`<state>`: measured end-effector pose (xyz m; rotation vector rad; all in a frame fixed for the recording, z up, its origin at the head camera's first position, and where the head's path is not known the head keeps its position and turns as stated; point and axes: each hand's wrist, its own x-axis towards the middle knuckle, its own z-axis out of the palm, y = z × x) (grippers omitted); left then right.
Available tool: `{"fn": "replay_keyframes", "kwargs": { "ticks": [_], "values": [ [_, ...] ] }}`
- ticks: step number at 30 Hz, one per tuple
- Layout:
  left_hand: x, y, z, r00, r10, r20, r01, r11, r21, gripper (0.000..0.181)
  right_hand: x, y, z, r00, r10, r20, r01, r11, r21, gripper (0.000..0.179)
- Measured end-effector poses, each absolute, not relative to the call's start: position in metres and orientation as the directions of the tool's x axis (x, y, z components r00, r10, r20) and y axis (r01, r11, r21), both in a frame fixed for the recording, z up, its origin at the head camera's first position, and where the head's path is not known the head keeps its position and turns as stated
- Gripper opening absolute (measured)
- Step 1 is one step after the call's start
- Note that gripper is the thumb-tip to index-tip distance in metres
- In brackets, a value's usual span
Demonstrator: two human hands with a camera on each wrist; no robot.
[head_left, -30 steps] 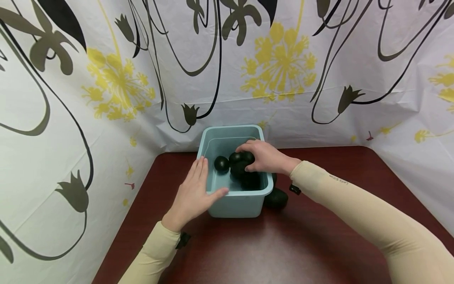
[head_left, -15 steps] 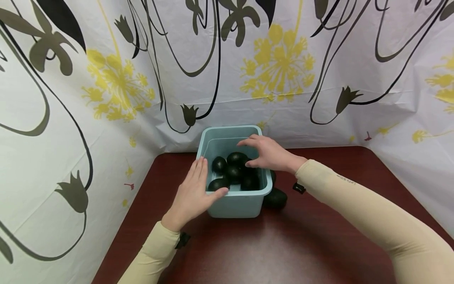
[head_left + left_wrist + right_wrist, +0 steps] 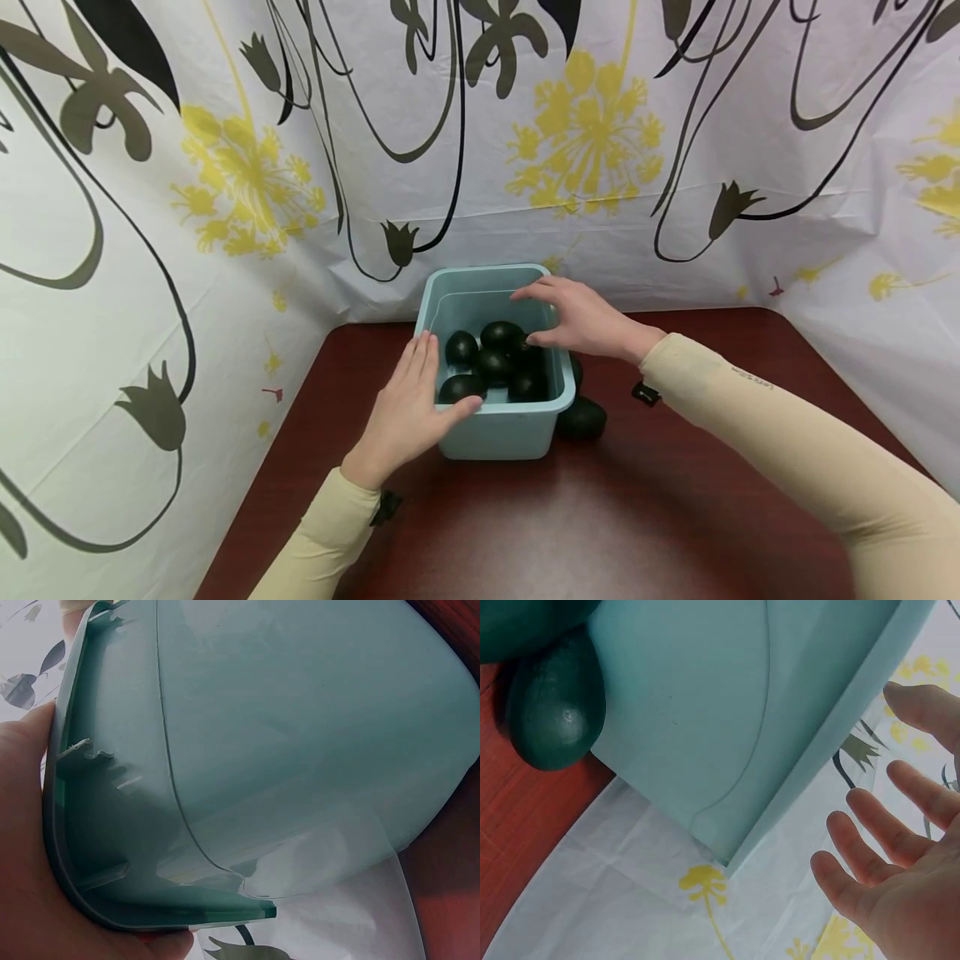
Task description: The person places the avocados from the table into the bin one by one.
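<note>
A light blue plastic bin [image 3: 495, 433] stands on the table with several dark green avocados [image 3: 502, 335] lying inside. My left hand [image 3: 405, 417] rests on the bin's left rim and near corner, fingers straight and thumb along the front edge; the left wrist view shows the bin's outer wall [image 3: 315, 735] beside that hand. Above the bin's right rim hovers my right hand [image 3: 581, 321], fingers spread and holding nothing. In the right wrist view its fingers [image 3: 885, 825] are apart, with the bin's side wall [image 3: 690, 697] next to them.
Outside the bin, against its right side, an avocado [image 3: 582, 418] lies on the dark red table [image 3: 540, 525], with another [image 3: 576, 371] partly hidden behind it. A white cloth [image 3: 495, 183] with floral print hangs behind and at both sides.
My right hand has let go of an avocado in the bin, then risen and shifted right with its fingers spreading. An avocado now shows at the bin's near left. The left hand stays put.
</note>
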<state>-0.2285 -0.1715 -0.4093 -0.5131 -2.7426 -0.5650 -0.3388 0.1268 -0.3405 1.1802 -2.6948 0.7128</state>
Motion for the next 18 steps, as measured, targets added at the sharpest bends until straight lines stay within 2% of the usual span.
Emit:
{"fn": "replay_keyframes", "kwargs": {
  "ticks": [7,18],
  "values": [
    [-0.227,-0.173,-0.413,-0.89,0.274,0.365,0.394,0.864,0.314,0.112,-0.333,0.138,-0.338,-0.672,-0.669,0.317,-0.737,0.569,-0.364,0.061],
    [-0.23,-0.172,-0.413,-0.884,0.275,0.377,0.401,0.862,0.311,0.111,-0.324,0.162,-0.333,-0.705,-0.614,0.354,-0.709,0.621,-0.334,0.06]
  ]
}}
